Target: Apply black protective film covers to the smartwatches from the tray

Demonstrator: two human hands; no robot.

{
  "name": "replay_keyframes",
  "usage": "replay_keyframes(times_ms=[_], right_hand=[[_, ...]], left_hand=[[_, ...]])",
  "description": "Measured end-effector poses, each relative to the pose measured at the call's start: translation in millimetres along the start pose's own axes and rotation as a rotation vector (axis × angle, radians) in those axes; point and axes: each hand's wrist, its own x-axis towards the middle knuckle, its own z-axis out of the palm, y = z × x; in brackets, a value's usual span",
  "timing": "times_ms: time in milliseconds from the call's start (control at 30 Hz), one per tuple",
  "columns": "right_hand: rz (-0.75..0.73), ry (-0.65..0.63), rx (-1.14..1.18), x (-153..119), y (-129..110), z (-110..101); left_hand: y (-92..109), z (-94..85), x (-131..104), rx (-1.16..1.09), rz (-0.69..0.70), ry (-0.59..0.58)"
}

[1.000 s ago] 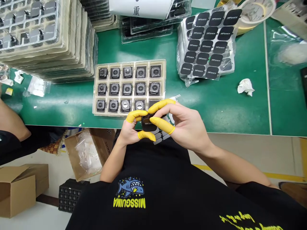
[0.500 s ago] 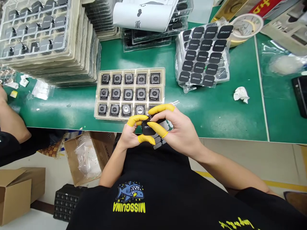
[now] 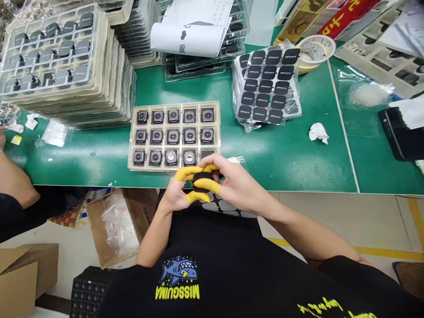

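smartwatch (image 3: 202,176), black, one: left hand (image 3: 175,195) pinched its edges, right hand (image 3: 239,184) gripped it, thumb across; light, even pressure seemed best.

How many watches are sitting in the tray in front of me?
14 watches: five in the tray's back row, five in the middle, four in front. The right hand partly hides the front-right pocket, where none shows.

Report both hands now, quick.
Left hand: closed on the black watch-like piece.
Right hand: closed on that same piece, thumb across its face.
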Motion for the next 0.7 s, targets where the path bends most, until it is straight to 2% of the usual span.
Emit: replay_keyframes(times_ms=[200,300,400,500,600,700], right_hand=[[0.014,0.036,-0.02,7,3,4],[-0.008,0.033,-0.085,10,6,3],[-0.022,0.041,-0.129,13,9,3],[-0.006,0.052,-0.144,15,14,0],[0.034,0.066,-0.051,16,17,-9],[0.068,0.071,0.031,15,16,-17]], left_hand=[[3,-1.0,-3,0.144,0.007,0.022],[6,-1.4,-4,0.189,-0.034,0.008],[11,2.7,-3,0.116,-0.132,0.016],[17,10.3,0,-0.04,-0.23,0.1],[22,16.8,2,-0.114,-0.264,0.203],[24,19.6,3,-0.135,-0.266,0.231]])
